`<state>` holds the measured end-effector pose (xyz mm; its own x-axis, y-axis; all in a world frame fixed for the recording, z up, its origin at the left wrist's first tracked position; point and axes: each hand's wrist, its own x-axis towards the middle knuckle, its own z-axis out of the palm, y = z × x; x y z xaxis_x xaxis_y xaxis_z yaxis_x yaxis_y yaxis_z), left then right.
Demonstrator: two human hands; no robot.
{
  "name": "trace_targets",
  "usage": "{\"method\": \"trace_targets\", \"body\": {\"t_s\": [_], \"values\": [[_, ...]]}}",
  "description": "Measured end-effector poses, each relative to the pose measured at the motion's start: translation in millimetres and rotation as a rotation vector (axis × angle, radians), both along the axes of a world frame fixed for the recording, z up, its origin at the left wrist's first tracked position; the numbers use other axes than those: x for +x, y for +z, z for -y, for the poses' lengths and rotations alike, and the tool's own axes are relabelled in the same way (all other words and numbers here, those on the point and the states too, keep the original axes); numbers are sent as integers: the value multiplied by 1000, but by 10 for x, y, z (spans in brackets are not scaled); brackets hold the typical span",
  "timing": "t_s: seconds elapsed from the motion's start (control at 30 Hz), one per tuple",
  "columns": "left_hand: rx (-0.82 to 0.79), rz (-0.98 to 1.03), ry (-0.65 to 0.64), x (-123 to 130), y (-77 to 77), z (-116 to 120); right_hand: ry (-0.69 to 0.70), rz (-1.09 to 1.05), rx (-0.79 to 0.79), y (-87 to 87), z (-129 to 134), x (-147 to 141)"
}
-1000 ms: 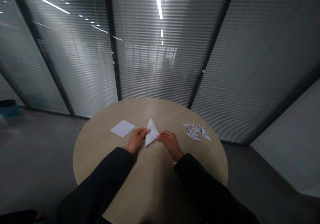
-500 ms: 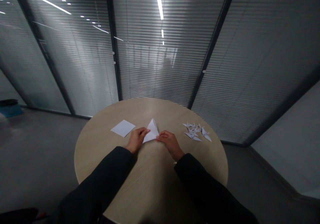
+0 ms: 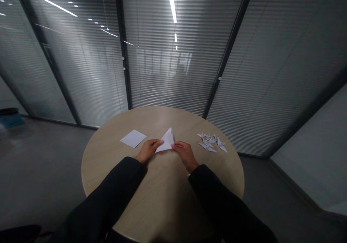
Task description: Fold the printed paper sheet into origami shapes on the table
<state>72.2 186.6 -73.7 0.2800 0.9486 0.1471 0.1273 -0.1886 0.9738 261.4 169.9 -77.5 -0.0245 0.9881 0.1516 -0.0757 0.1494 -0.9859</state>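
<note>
A folded white paper triangle (image 3: 166, 141) is held between my two hands above the middle of the round table (image 3: 159, 192), its tip pointing away from me. My left hand (image 3: 149, 150) pinches its left side with thumb on top. At the lower right corner, my right hand (image 3: 185, 154) grips the paper between thumb and fingers. Left of my left hand lies a flat white paper sheet (image 3: 133, 138). To the right is a small pile of folded white paper pieces (image 3: 208, 140) with pointed ends.
Behind the table stands a glass partition with blinds (image 3: 168, 80) and dark frame posts. A blue bin with a dark rim (image 3: 11, 118) is on the floor at the far left. A pale wall (image 3: 311, 156) is at the right.
The paper triangle has turned slightly, its tip shifting to the right and its lower edge lifting a little. Both hands still hold it, with their fingers slightly moved.
</note>
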Motion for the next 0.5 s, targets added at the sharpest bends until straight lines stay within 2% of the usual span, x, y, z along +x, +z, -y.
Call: {"method": "trace_targets", "body": {"t_s": [0.1, 0.3, 0.5], "values": [[-66, 45, -54, -5, -20, -11, -36, -4, -1, -1, -11, 11], [-95, 71, -65, -12, -15, 2, -23, -13, -9, -2, -6, -1], [-173, 119, -57, -1, 52, 50, -2, -9, -10, 1, 7, -7]]}}
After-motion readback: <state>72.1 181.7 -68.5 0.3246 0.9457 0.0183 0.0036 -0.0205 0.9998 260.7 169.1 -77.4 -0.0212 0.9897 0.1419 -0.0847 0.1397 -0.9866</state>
